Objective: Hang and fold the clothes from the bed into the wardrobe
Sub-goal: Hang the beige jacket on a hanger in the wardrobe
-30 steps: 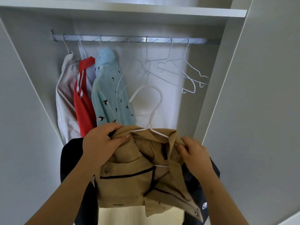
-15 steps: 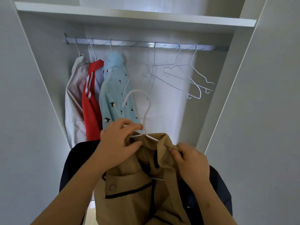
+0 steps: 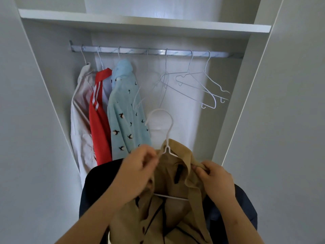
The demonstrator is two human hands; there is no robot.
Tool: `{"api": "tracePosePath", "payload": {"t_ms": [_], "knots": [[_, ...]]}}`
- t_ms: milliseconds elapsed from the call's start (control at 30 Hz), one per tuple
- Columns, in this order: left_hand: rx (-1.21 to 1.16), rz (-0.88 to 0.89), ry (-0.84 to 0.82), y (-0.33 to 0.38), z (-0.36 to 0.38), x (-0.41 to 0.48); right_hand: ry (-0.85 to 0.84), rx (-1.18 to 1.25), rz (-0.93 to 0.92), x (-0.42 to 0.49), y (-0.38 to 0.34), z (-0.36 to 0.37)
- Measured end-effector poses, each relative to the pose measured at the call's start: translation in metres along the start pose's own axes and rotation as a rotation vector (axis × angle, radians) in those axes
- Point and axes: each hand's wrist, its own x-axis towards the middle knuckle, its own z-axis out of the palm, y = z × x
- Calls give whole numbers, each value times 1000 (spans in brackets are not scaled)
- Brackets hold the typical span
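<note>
The tan shirt (image 3: 175, 208), held before the open wardrobe, is being seated on a white hanger (image 3: 168, 148) — left hand (image 3: 140, 166) pinching fabric by its neck, right hand (image 3: 216, 180) pinching the collar — so next, probably, the hook goes up onto the rail (image 3: 175, 52).

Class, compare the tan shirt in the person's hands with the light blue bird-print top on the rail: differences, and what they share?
The tan dark-trimmed shirt is plain; the light blue bird-print top carries dark birds. The blue top hangs from the metal rail; the tan shirt sits below it, gripped by the left hand and right hand. The blue top drapes straight; the tan shirt is bunched. Both are on white wire hangers.
</note>
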Motion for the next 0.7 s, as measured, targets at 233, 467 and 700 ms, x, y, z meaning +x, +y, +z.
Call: {"api": "tracePosePath", "payload": {"t_ms": [233,467,700], "knots": [[215,368,248,-21,-42,27,13,77,14,3,-1,-11],[495,272,146,-30,-18,29,-3,52,-104,8,-7,-15],[558,474,248,-14,-9,27,4,-35,-199,5,-24,-7]]}}
